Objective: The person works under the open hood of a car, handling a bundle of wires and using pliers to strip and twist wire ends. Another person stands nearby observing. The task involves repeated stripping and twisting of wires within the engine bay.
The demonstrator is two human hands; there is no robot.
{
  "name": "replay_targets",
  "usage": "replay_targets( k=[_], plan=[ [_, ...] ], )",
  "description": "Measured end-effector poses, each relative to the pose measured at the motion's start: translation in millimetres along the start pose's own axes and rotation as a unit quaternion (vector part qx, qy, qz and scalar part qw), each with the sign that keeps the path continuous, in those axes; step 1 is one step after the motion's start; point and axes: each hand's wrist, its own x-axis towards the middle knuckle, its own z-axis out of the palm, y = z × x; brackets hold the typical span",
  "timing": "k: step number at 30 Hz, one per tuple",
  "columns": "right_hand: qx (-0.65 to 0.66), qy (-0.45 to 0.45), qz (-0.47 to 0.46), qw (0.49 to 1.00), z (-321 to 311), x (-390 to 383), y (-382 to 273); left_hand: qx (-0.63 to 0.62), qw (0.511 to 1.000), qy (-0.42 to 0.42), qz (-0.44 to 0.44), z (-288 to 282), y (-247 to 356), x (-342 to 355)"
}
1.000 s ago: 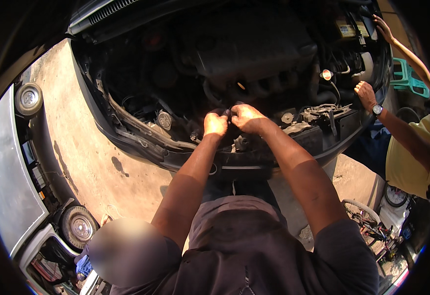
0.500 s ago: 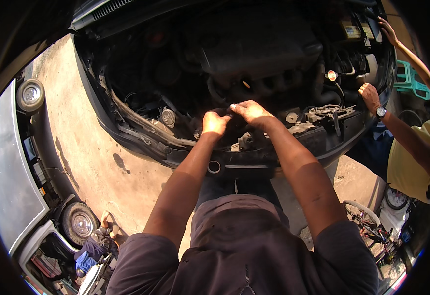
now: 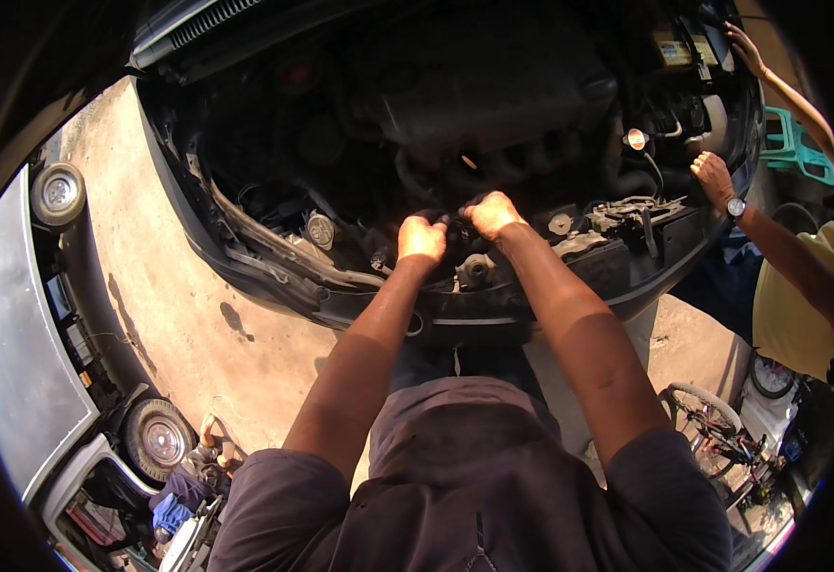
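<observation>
Both of my hands reach into the open engine bay of a car, just behind its front edge. My left hand (image 3: 423,238) is closed, knuckles up, its fingertips lost in shadow. A short distance to its right, my right hand (image 3: 495,215) is curled over as well, with its fingers in the dark. Whatever they grip there is too dark to make out. Ahead of them lies the black engine cover (image 3: 493,91), with a small yellow dipstick handle (image 3: 469,163) in front of it. A dusty metal part (image 3: 475,272) sits just below my right hand.
At the right a person in a yellow shirt (image 3: 798,305) rests a watch-wearing arm (image 3: 777,234) on the car's edge. Another hand (image 3: 746,50) touches the battery side. A green stool (image 3: 798,148), a bicycle (image 3: 708,429) and, at left, a grey vehicle (image 3: 21,334) stand around.
My right hand has drawn slightly to the right, its fingers now curled down into the shadow instead of stretched toward the left hand. My left hand has shifted slightly right.
</observation>
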Motion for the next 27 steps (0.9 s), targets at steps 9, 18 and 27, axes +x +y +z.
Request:
replay_targets(
  k=[9, 18, 27],
  plan=[
    [0.022, -0.019, -0.022, 0.999, 0, -5, -3, -0.021, 0.999, 0.017, -0.04, 0, -3, 11],
    [-0.022, -0.029, -0.058, 0.998, -4, -12, -9, -0.037, 0.999, -0.003, 0.013, -14, 10, -11],
    [-0.169, -0.069, -0.099, 0.978, -3, -19, -24, -0.217, 0.972, -0.07, -0.058, -4, -18, 6]
  ],
)
